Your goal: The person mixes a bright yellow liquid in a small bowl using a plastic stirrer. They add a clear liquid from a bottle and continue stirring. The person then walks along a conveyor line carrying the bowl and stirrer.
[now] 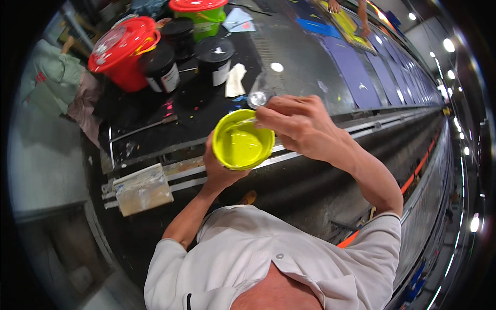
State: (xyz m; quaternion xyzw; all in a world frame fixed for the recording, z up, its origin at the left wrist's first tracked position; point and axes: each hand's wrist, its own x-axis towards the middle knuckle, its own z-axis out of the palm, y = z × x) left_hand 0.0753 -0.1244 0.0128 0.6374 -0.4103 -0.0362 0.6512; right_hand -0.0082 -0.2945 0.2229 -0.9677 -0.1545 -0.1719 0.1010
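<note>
A round tub of bright yellow ink (243, 147) is tipped towards me over the table's near edge. My left hand (219, 168) is wrapped round its left side and underside, with most of the fingers hidden behind it. Above the tub's right rim, my right hand (297, 124) pinches a thin, ink-smeared stirring stick (242, 123) that reaches inside the rim; its upper end is hidden by the fingers. A clear plastic cup-like piece (257, 99) shows just beyond the rim, beside the right fingertips; whether they touch it I cannot tell.
Beyond the tub, the dark table (155, 119) bears a red lidded bucket (124, 51), a green bucket (206, 23), several black tubs (214, 54) and a white cloth (235, 80). A stained box (142, 188) hangs at the near rail. Another person's hands hold a yellow frame (349, 26) at far right.
</note>
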